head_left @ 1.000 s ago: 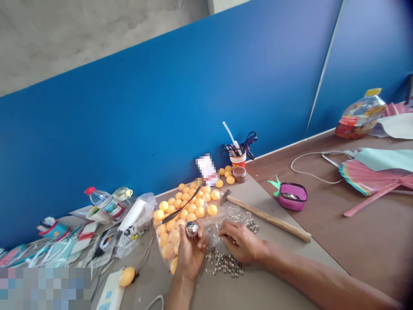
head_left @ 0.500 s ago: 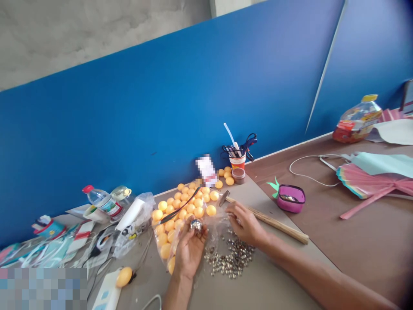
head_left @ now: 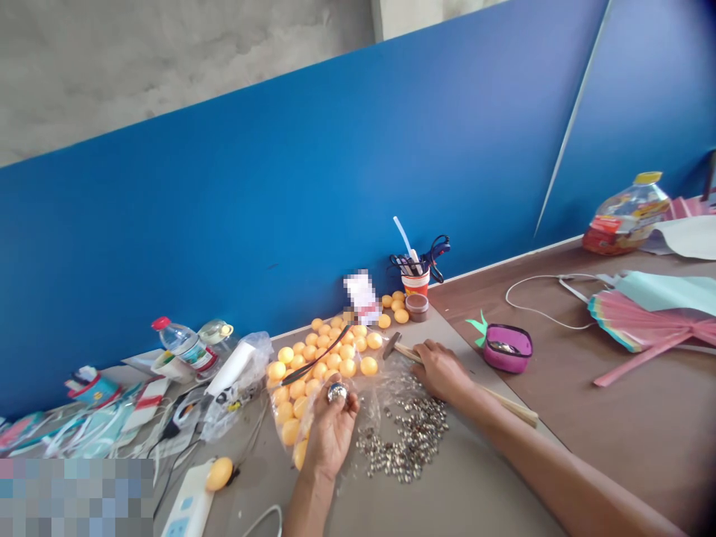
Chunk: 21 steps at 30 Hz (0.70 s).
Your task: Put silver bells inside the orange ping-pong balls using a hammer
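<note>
A shiny silver studded ball (head_left: 337, 392) sits in the curled fingers of my left hand (head_left: 331, 432), beside the bag of orange balls. My right hand (head_left: 444, 373) lies over the wooden handle of a hammer (head_left: 517, 407), its fingers bent round the handle; the thumb side is hidden. The hammer's head shows to the left of my right hand and the handle's end to the right. Below that hand many small metallic studs (head_left: 406, 444) are spread on the grey mat, with some clear plastic bag (head_left: 372, 406) beside them.
Several orange balls (head_left: 291, 431) fill a clear bag by my left hand. A cup of tools (head_left: 415, 282) and a small round tub (head_left: 417, 307) stand by the blue partition (head_left: 251, 209). A purple pouch (head_left: 508, 348) lies right; a power strip (head_left: 187, 507), cables and bottles crowd the left.
My right hand has come from above the plastic and studs onto the hammer's handle, moving right. The silver ball stays in my left hand. The view has shifted slightly.
</note>
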Each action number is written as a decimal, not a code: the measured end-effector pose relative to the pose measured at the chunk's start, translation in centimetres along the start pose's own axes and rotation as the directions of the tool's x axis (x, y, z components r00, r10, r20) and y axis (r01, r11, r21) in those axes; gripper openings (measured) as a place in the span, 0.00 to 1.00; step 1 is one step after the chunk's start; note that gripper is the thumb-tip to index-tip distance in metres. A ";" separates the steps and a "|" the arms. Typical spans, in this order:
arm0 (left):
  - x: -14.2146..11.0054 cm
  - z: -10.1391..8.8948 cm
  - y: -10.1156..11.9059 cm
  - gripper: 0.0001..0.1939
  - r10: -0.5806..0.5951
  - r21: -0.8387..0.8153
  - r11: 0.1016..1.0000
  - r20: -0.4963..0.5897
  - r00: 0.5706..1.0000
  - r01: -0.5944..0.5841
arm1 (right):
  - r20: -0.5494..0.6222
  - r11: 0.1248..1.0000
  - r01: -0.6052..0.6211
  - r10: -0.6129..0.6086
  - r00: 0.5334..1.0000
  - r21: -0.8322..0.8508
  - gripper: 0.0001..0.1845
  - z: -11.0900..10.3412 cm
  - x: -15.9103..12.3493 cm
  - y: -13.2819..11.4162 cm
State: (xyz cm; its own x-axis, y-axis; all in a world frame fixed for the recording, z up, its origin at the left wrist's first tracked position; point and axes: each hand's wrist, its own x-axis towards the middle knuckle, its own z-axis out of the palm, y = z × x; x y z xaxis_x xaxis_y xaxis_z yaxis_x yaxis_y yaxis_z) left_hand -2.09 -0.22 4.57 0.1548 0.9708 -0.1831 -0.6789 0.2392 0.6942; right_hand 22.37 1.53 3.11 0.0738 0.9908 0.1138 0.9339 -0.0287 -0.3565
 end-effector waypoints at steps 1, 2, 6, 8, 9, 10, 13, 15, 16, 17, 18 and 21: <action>0.0 0.0 -0.1 0.19 0.014 0.016 1.000 0.003 1.000 -0.014 | 0.015 1.000 -0.014 0.014 1.000 -0.008 0.11 -0.1 0.0 -0.1; -0.1 -0.1 -0.2 0.19 0.018 0.033 0.999 0.016 1.000 -0.019 | 0.027 1.000 -0.022 0.022 0.999 -0.014 0.11 -0.1 0.0 -0.1; -0.2 -0.1 -0.5 0.20 -0.023 0.095 0.995 0.069 0.997 0.016 | 0.044 0.999 0.008 -0.006 0.999 -0.047 0.11 0.0 0.1 0.0; -0.2 -0.2 -0.5 0.20 -0.037 0.109 0.994 0.053 0.998 0.031 | 0.047 0.999 0.015 -0.013 0.999 -0.044 0.12 -0.1 0.0 0.1; -0.2 -0.2 -0.4 0.20 -0.041 0.112 0.993 0.036 0.998 0.037 | 0.052 0.999 0.004 -0.003 0.999 -0.032 0.12 -0.2 0.0 0.1; -0.1 -0.2 -0.4 0.20 -0.044 0.115 0.992 0.020 0.999 0.042 | 0.053 1.000 -0.008 0.009 0.999 -0.012 0.12 -0.4 0.0 0.1; -0.1 -0.2 -0.3 0.22 -0.055 0.130 0.990 0.003 0.998 0.055 | -0.002 0.995 0.034 -0.034 0.999 0.092 0.13 -1.1 -0.3 0.0; 0.0 -0.2 -0.3 0.24 -0.050 0.155 0.987 0.013 0.999 0.048 | -0.097 0.965 0.166 -0.149 0.984 0.203 0.13 -1.7 -0.8 -0.4; 0.0 -0.1 -0.4 0.24 -0.032 0.173 0.985 0.016 0.999 0.029 | -0.142 0.933 0.245 -0.214 0.966 0.263 0.13 -2.0 -1.1 -0.7; 0.0 0.0 -0.4 0.24 -0.005 0.197 0.980 0.015 1.000 0.002 | -0.176 0.892 0.320 -0.276 0.945 0.320 0.13 -2.3 -1.4 -1.0; 0.0 0.1 -0.5 0.23 0.028 0.228 0.973 0.009 1.000 -0.030 | -0.193 0.846 0.385 -0.335 0.922 0.369 0.13 -2.6 -1.8 -1.4; 0.1 0.3 -0.9 0.18 0.110 0.349 0.933 -0.030 0.993 -0.093 | -0.150 0.746 0.506 -0.494 0.856 0.434 0.13 -3.2 -2.9 -2.8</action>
State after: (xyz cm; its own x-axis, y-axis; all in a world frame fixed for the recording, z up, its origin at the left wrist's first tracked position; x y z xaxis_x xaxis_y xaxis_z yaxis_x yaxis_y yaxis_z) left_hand -1.24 -0.32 4.15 0.0577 0.9903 -0.1263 -0.3969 0.1389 0.9073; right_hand 20.68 -1.68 6.74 -0.3453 0.8428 0.4129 0.5820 0.5374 -0.6103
